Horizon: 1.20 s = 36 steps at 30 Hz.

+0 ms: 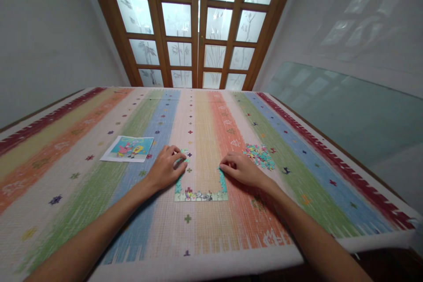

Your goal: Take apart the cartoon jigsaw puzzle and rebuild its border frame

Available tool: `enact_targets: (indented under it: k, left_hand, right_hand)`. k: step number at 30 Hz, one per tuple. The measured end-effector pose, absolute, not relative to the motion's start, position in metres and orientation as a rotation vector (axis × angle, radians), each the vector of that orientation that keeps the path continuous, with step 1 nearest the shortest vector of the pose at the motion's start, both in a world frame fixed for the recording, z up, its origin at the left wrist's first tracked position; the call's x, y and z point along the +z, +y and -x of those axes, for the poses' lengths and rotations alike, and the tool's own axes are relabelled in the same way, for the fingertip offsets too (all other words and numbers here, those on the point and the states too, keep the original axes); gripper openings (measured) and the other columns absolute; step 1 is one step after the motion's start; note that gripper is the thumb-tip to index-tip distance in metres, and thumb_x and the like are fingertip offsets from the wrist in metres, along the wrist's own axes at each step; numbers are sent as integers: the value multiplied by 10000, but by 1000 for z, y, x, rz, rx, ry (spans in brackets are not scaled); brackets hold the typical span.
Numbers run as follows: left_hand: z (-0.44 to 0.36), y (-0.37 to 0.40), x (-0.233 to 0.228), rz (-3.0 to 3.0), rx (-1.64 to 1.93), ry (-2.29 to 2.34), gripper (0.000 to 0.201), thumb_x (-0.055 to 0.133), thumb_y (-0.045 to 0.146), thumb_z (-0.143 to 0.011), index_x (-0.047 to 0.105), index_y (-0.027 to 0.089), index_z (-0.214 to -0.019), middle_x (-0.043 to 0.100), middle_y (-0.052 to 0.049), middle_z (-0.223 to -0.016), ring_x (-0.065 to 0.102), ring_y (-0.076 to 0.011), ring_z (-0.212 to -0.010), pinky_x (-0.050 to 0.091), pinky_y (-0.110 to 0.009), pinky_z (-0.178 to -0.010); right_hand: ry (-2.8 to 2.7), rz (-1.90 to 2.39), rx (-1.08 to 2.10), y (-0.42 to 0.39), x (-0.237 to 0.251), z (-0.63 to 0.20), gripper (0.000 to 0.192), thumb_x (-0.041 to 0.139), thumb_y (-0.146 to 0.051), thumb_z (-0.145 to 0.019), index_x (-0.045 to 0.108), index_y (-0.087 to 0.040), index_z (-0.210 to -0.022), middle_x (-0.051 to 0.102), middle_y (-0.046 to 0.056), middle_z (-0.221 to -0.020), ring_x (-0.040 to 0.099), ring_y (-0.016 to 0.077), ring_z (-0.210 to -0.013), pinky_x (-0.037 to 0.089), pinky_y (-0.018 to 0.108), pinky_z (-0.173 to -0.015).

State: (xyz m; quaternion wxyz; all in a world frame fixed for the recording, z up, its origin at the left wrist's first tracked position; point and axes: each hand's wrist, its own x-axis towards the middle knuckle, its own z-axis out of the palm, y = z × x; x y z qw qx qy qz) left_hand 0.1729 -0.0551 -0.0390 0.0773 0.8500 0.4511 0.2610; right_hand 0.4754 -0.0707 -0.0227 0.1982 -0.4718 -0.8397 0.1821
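A partly built jigsaw frame (201,195) lies on the striped tablecloth (82,185), with a bottom edge and two short side strips joined. My left hand (167,168) rests at the top of the left strip, fingertips pinching teal puzzle pieces (183,157) against the cloth. My right hand (241,169) lies curled at the top of the right strip, fingertips touching its upper end (220,170). A heap of loose puzzle pieces (260,155) sits just beyond my right hand.
A cartoon reference picture (128,148) lies flat to the left of my left hand. The table's front edge (198,264) is near me. Wooden doors with frosted glass panes (198,26) stand behind the table, and a wall (346,75) runs along the right.
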Motion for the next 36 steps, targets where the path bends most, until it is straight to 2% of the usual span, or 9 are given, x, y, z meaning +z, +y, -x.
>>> enact_targets:
  k: [5, 12, 15, 17, 21, 31, 36]
  left_hand:
    - [-177, -56, -39, -2525, 774, 1306, 159, 600, 299, -940, 659, 183, -848, 605, -70, -952, 526, -257, -958, 453, -422, -909]
    - [-151, -47, -19, -2528, 817, 1304, 251, 466, 316, -1003, 652, 188, -892, 632, -68, -981, 554, -240, -962, 421, -449, -990]
    - [-125, -40, -10, -2536, 754, 1336, 222, 489, 321, -946, 670, 195, -925, 642, -70, -993, 557, -261, -986, 437, -474, -987]
    - [-109, -37, -8, -2560, 671, 1296, 187, 518, 276, -850, 684, 204, -895, 641, -65, -988, 565, -271, -986, 455, -484, -972]
    - [-92, -36, -9, -2569, 533, 1178, 254, 545, 223, -715, 710, 222, -908, 637, -55, -1019, 580, -272, -1007, 459, -489, -1010]
    - [-102, -42, -12, -2566, 418, 1225, 248, 595, 418, -849, 714, 223, -945, 632, -59, -997, 583, -277, -1013, 413, -495, -1040]
    - [-107, -44, -16, -2543, 447, 1215, 218, 558, 411, -863, 671, 226, -892, 646, -52, -965, 597, -259, -961, 445, -466, -989]
  right_hand:
    - [-2346, 1328, 508, -71, -21, -474, 147, 620, -211, -946, 726, -199, -846, 686, 60, -823, 608, 180, -742, 440, 307, -699]
    - [-2343, 1332, 513, -71, -24, -475, 138, 621, -206, -946, 723, -184, -856, 694, 73, -846, 620, 185, -771, 444, 305, -713]
    - [-2350, 1321, 515, -70, -24, -476, 142, 615, -207, -951, 719, -186, -856, 694, 71, -850, 621, 184, -772, 446, 307, -719]
    - [-2351, 1318, 513, -70, -24, -476, 141, 618, -205, -950, 719, -188, -854, 689, 65, -839, 618, 181, -761, 445, 307, -714]
    - [-2340, 1324, 511, -71, -23, -475, 137, 627, -207, -948, 720, -185, -849, 682, 62, -831, 612, 178, -749, 439, 302, -702]
    - [-2305, 1338, 500, -70, -26, -475, 150, 611, -214, -945, 720, -183, -847, 671, 52, -817, 599, 175, -751, 429, 300, -704]
    - [-2248, 1365, 408, -70, -24, -464, 147, 601, -190, -938, 727, -171, -865, 654, 60, -833, 603, 173, -750, 443, 307, -715]
